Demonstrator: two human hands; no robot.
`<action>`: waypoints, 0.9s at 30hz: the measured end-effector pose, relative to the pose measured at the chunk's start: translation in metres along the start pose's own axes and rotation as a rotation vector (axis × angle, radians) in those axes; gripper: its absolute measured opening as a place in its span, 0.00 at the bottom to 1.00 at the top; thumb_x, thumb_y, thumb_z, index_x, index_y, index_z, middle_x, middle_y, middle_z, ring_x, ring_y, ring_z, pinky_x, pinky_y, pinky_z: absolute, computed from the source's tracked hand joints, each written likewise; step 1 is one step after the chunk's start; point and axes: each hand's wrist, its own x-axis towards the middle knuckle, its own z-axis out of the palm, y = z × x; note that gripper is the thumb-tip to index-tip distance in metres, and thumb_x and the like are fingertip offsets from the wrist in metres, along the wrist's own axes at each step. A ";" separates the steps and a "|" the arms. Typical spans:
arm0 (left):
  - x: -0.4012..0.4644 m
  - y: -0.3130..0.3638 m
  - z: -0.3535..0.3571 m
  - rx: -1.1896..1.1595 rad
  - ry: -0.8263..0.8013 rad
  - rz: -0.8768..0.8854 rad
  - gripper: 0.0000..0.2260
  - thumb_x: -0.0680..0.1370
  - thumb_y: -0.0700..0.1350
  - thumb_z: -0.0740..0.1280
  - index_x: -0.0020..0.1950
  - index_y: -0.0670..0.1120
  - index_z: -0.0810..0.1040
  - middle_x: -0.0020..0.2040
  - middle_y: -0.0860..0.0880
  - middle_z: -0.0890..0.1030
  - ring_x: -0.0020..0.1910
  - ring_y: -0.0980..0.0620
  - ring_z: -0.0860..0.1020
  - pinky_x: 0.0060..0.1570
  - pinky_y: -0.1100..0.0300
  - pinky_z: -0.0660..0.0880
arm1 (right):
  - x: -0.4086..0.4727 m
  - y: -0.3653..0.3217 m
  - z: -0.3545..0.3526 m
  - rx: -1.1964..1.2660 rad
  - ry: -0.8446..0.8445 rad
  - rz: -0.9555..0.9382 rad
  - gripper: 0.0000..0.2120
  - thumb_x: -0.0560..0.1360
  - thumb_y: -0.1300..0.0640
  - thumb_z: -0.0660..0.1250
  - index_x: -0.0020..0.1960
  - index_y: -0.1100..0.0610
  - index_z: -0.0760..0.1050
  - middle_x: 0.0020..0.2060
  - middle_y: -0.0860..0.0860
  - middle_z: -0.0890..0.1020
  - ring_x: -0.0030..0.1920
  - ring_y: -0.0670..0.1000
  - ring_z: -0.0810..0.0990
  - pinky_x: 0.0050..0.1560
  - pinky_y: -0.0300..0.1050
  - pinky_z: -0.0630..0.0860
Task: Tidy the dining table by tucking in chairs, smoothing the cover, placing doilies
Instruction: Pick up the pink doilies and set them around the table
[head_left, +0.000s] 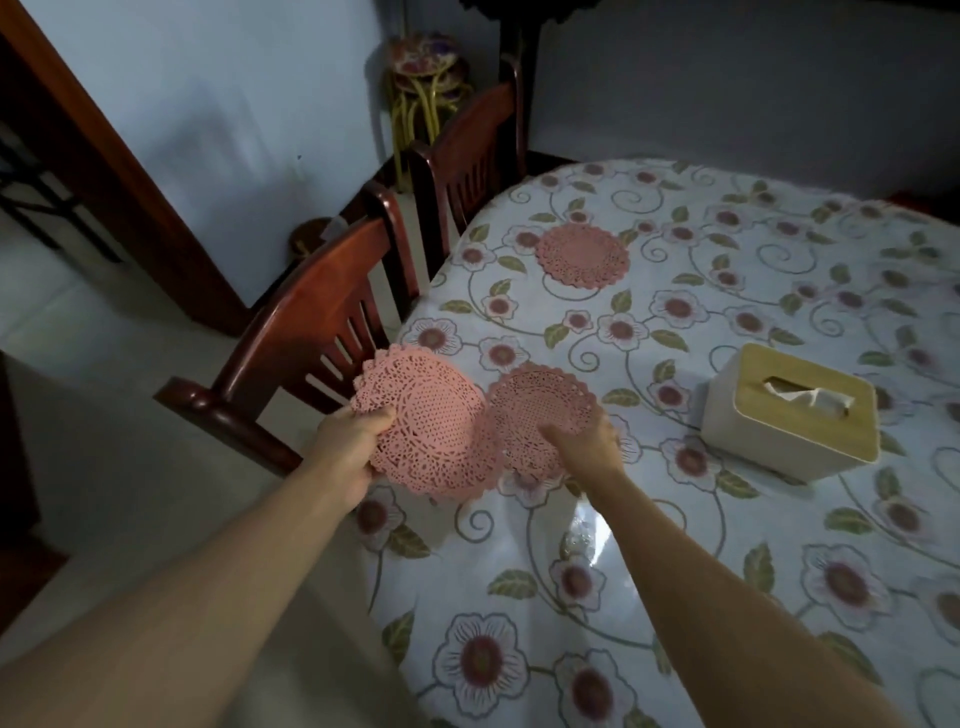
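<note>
My left hand (347, 448) grips a stack of pink lace doilies (431, 431) by its left edge, above the table's rim. My right hand (584, 441) holds a single pink doily (540, 400) just over the flowered table cover (675, 519), thumb on top of it. Another pink doily (583, 254) lies flat on the cover farther back, in front of the far chair (467, 140). The near wooden chair (306, 332) stands tucked against the table's left side.
A white tissue box with a wooden lid (795, 410) sits on the table to the right of my hands. A gold stand with decorated plates (426, 78) is in the corner behind the chairs. A wooden door frame (119, 171) runs along the left wall.
</note>
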 end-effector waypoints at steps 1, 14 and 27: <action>-0.006 -0.003 0.004 0.001 -0.019 -0.001 0.16 0.79 0.36 0.60 0.67 0.45 0.72 0.63 0.40 0.77 0.55 0.44 0.76 0.53 0.48 0.72 | -0.009 -0.002 0.000 0.066 -0.083 -0.031 0.44 0.72 0.46 0.70 0.77 0.56 0.47 0.75 0.60 0.56 0.74 0.61 0.58 0.70 0.61 0.62; -0.142 -0.035 0.012 0.052 -0.208 0.090 0.17 0.77 0.35 0.65 0.66 0.41 0.72 0.59 0.38 0.79 0.51 0.42 0.78 0.49 0.50 0.76 | -0.170 0.025 -0.048 0.094 0.052 -0.253 0.38 0.62 0.46 0.79 0.65 0.55 0.65 0.56 0.50 0.75 0.57 0.52 0.76 0.59 0.50 0.76; -0.262 -0.086 0.019 0.138 -0.290 0.093 0.11 0.77 0.40 0.67 0.58 0.39 0.74 0.51 0.38 0.81 0.46 0.41 0.80 0.50 0.45 0.79 | -0.284 0.110 -0.120 0.139 0.442 -0.181 0.08 0.70 0.65 0.70 0.42 0.60 0.70 0.38 0.56 0.78 0.40 0.56 0.78 0.41 0.49 0.77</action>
